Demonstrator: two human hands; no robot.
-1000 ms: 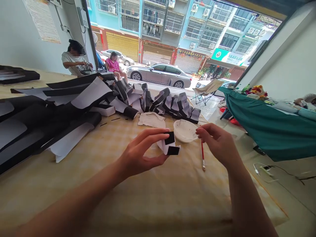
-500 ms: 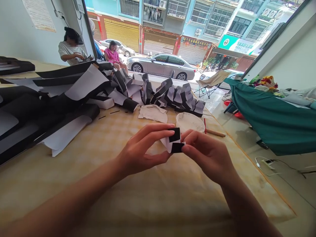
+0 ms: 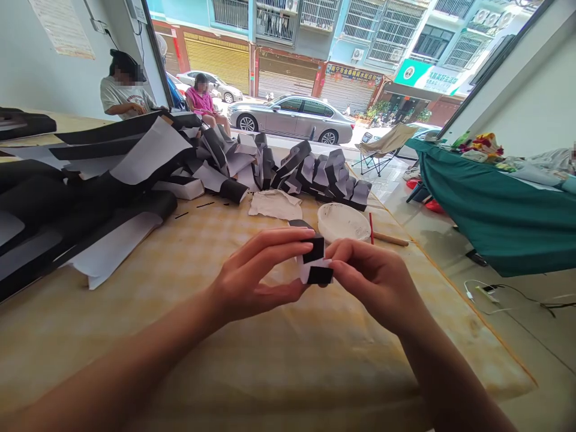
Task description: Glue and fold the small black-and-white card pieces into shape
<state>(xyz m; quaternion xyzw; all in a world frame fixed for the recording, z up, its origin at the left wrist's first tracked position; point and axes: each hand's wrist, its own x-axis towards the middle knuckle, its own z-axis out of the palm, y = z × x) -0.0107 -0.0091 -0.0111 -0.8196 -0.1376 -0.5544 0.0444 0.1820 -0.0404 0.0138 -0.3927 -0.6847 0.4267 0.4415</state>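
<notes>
My left hand (image 3: pixel 258 273) pinches a small folded black-and-white paper piece (image 3: pixel 315 264) between thumb and fingers, held above the yellow checked tabletop (image 3: pixel 202 312). My right hand (image 3: pixel 369 282) grips the same piece from the right, its fingers pressed on the black flaps. Just behind the hands stands a white bowl (image 3: pixel 342 221), with a red-handled brush (image 3: pixel 382 235) lying beside it on the table.
A heap of black and white paper strips (image 3: pixel 90 180) fills the left of the table, with folded pieces (image 3: pixel 315 174) piled at the back and a white rag (image 3: pixel 274 205). A green-covered table (image 3: pixel 490 210) stands right. Two people (image 3: pixel 123 90) sit far off by the street.
My right hand put the red brush down beside the bowl and came over to grip the folded piece. The view tilted down slightly.
</notes>
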